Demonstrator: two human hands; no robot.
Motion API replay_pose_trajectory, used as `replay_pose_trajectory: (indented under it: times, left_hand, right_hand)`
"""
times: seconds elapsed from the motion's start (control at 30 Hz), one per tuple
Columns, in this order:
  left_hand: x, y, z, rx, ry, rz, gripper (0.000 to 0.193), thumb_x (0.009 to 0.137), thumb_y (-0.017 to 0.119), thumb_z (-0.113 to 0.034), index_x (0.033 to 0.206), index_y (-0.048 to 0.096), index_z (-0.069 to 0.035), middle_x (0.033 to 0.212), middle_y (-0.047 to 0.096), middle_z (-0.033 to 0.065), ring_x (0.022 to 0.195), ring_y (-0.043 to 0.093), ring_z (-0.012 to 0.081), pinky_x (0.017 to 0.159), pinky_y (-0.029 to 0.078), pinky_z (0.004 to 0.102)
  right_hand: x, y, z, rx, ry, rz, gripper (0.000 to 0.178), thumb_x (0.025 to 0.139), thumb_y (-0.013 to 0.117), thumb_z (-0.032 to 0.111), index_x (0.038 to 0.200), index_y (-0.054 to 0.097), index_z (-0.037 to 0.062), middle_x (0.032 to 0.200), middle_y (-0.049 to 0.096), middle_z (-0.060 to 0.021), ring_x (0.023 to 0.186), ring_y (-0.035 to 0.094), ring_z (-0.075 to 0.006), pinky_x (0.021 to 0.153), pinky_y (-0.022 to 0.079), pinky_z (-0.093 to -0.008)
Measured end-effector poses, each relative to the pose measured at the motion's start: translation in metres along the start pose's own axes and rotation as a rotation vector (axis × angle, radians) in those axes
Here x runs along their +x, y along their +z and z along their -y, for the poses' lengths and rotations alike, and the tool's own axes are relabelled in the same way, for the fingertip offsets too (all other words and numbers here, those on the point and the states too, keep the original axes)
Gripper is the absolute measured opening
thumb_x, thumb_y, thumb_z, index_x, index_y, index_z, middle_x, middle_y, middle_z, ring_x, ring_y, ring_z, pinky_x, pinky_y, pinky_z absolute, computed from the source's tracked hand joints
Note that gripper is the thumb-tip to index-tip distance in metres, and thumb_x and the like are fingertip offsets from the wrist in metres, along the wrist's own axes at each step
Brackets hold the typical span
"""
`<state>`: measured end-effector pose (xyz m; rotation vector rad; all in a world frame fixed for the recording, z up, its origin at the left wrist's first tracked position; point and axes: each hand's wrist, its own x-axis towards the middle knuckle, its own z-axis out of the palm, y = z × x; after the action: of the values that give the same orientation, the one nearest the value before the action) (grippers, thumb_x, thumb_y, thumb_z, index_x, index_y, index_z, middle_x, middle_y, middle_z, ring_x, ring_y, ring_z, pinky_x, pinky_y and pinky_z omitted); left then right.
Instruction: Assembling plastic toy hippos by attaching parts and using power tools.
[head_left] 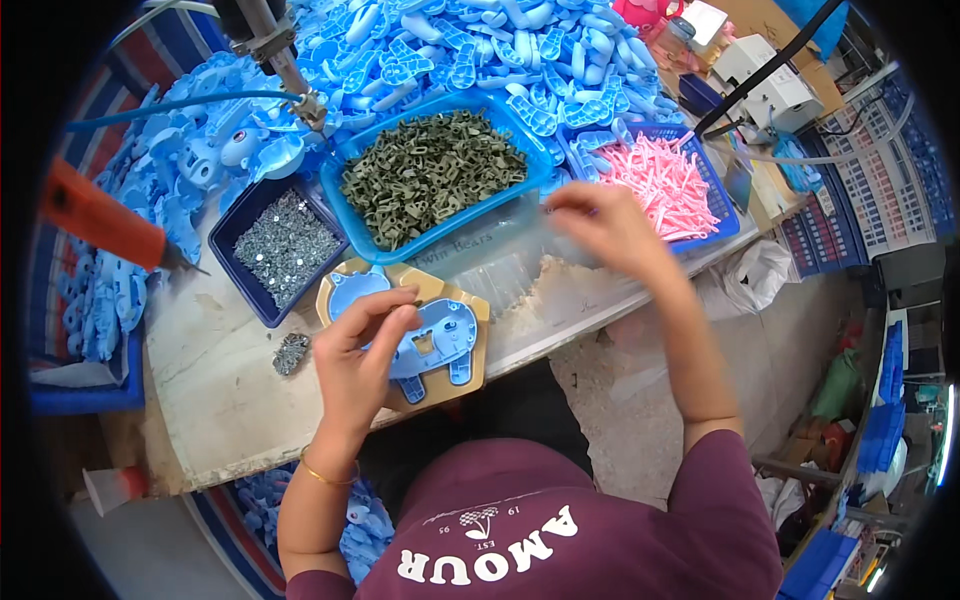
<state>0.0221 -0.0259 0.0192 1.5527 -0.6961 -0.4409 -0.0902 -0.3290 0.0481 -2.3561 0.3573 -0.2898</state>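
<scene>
2 hands point(362, 345) | left over hollow blue plastic shell point(455, 338) | faceted tan fixture point(420, 284)

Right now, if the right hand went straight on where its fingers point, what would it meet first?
The right hand points toward the near right corner of the bright blue tray holding dark green parts, so probably that rim comes first. Its height is unclear; it may pass above.

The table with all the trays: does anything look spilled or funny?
A small heap of shiny metal bits lies on the table, outside the navy tray of similar pieces. Maybe it spilled, or someone put it there.
</scene>
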Motion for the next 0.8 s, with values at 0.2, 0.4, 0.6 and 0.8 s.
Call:
replay_pose_trajectory:
  times: [0.2, 0.4, 0.6, 0.8]
  left_hand:
    - [0.000, -0.002, 0.000, -0.145, -0.125, -0.039, 0.026, 0.098, 0.066, -0.007, 0.122, 0.069, 0.004, 0.109, 0.073, 0.0101, 0.095, 0.073, 0.0163, 0.085, 0.056, 0.0260]
    - [-0.005, 0.000, -0.002, -0.153, -0.150, 0.023, 0.027, 0.102, 0.060, -0.009, 0.125, 0.067, 0.003, 0.118, 0.072, 0.0121, 0.096, 0.073, 0.0179, 0.087, 0.057, 0.0281]
    - [-0.004, 0.000, -0.004, -0.199, -0.187, 0.046, 0.028, 0.104, 0.058, -0.012, 0.126, 0.066, 0.004, 0.116, 0.071, 0.0129, 0.099, 0.073, 0.0194, 0.088, 0.058, 0.0299]
    - [-0.003, 0.002, -0.005, -0.307, -0.253, 0.040, 0.024, 0.104, 0.059, -0.013, 0.119, 0.066, 0.005, 0.115, 0.071, 0.0141, 0.095, 0.073, 0.0188, 0.085, 0.059, 0.0290]
  right_hand:
    - [-0.004, -0.055, -0.083, -0.726, 0.182, -0.186, 0.019, 0.085, 0.072, 0.019, 0.096, 0.074, 0.0038, 0.094, 0.071, -0.0141, 0.087, 0.069, -0.0298, 0.077, 0.055, -0.0398]
    - [0.010, -0.061, -0.100, -0.581, 0.109, -0.203, 0.022, 0.086, 0.076, 0.023, 0.092, 0.071, 0.0029, 0.087, 0.069, -0.0112, 0.084, 0.066, -0.0243, 0.074, 0.052, -0.0372]
    - [0.030, -0.097, -0.116, 0.200, 0.194, -0.315, 0.023, 0.099, 0.068, 0.027, 0.097, 0.065, 0.0040, 0.087, 0.070, -0.0042, 0.071, 0.061, -0.0070, 0.061, 0.043, -0.0202]
    - [0.021, -0.058, -0.041, 0.548, 0.210, -0.101, 0.023, 0.103, 0.061, 0.029, 0.108, 0.055, 0.0073, 0.096, 0.073, -0.0116, 0.073, 0.068, -0.0082, 0.056, 0.050, -0.0196]
